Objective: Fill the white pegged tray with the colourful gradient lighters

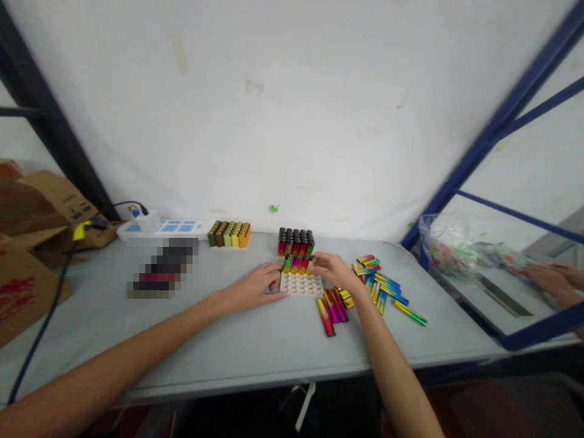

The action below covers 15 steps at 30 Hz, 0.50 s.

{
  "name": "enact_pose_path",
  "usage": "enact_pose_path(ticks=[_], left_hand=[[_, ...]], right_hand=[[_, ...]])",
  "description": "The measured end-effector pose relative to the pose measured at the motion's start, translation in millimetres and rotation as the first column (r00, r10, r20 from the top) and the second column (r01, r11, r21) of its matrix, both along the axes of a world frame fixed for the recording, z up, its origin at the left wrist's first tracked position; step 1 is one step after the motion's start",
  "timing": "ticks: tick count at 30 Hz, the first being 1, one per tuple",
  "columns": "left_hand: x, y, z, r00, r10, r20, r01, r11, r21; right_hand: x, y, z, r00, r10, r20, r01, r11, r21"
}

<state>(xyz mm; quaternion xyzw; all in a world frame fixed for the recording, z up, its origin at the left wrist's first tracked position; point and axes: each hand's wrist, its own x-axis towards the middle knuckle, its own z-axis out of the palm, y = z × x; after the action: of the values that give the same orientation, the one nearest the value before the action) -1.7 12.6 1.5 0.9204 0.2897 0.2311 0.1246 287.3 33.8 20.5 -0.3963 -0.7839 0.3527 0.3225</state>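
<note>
Your left hand [256, 287] lay beside the left edge of the white tray [302, 286], thumb and fingers spread wide, with nothing visible in them. Your right hand [337, 271] curled over the tray's far right corner, fingertips at the end of the row of upright lighters [296, 265]; whether they gripped one, you couldn't tell. Loose lighters [385, 286] lay right of the tray.

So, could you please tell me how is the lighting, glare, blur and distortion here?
Head view: light fairly even, shadows soft; glints on the loose metallic tubes; the blue metal frame leans outward, likely wide-angle distortion; the clear plastic bag looks blurred; a pixelated patch hides part of the left side of the table.
</note>
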Motion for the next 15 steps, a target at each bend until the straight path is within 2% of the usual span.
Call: enact_pose_path(ticks=[8, 12, 15], left_hand=[[-0.1, -0.8, 0.4, 1.0, 0.013, -0.002, -0.013, 1.0, -0.019], [-0.7, -1.0, 0.8, 1.0, 0.003, 0.0, -0.002, 1.0, -0.017], [-0.9, -1.2, 1.4, 1.0, 0.0, 0.002, 0.0, 1.0, -0.02]], right_hand=[[4.3, 0.7, 5.9, 0.957, -0.079, 0.278, 0.038, 0.988, 0.15], [18.4, -0.4, 12.2, 0.955, -0.113, 0.273, 0.067, 0.983, 0.174], [33.0, 1.0, 11.7, 0.895, -0.256, 0.366, 0.185, 0.958, 0.217]])
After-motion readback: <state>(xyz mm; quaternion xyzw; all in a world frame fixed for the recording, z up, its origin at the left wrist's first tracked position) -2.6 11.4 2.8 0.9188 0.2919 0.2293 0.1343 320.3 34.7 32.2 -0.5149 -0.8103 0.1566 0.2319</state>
